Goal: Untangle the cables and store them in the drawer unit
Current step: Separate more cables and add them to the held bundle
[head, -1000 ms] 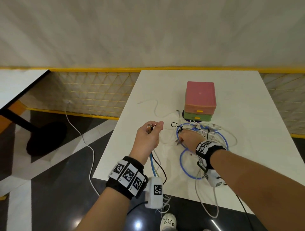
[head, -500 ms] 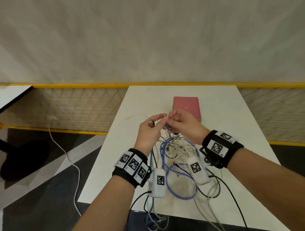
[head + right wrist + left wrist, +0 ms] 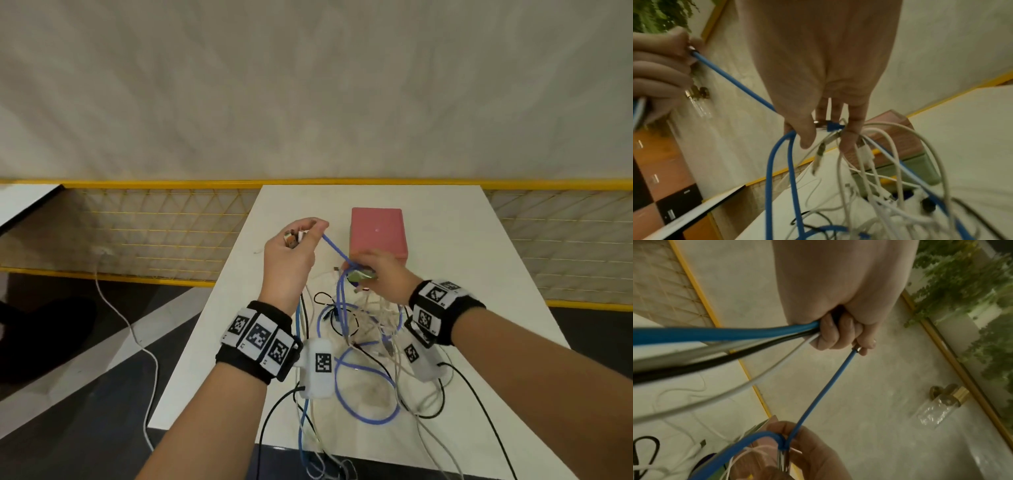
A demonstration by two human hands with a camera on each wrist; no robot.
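Note:
Above the white table (image 3: 462, 274) my left hand (image 3: 308, 233) grips several cable ends and pinches the tip of a thin blue cable (image 3: 337, 251). In the left wrist view, blue, black and white cables (image 3: 735, 344) run out of its curled fingers (image 3: 836, 334). That blue cable stretches tight to my right hand (image 3: 363, 270), which pinches it along with metal plugs (image 3: 830, 126). Below hangs a tangle of blue, white and black cables (image 3: 359, 329), partly lifted. The drawer unit (image 3: 376, 233), pink on top with a green drawer (image 3: 920, 168), stands just behind my right hand.
Loose cables trail over the table's near edge (image 3: 308, 455). A yellow mesh fence (image 3: 154, 233) runs behind and left of the table. A white cable (image 3: 137, 335) lies on the dark floor at the left. A second table's corner (image 3: 20, 202) shows at far left.
My right hand rose from the tangle on the table to meet the left hand, then drew down and right, pulling the blue cable taut between them. Part of the tangle lifted.

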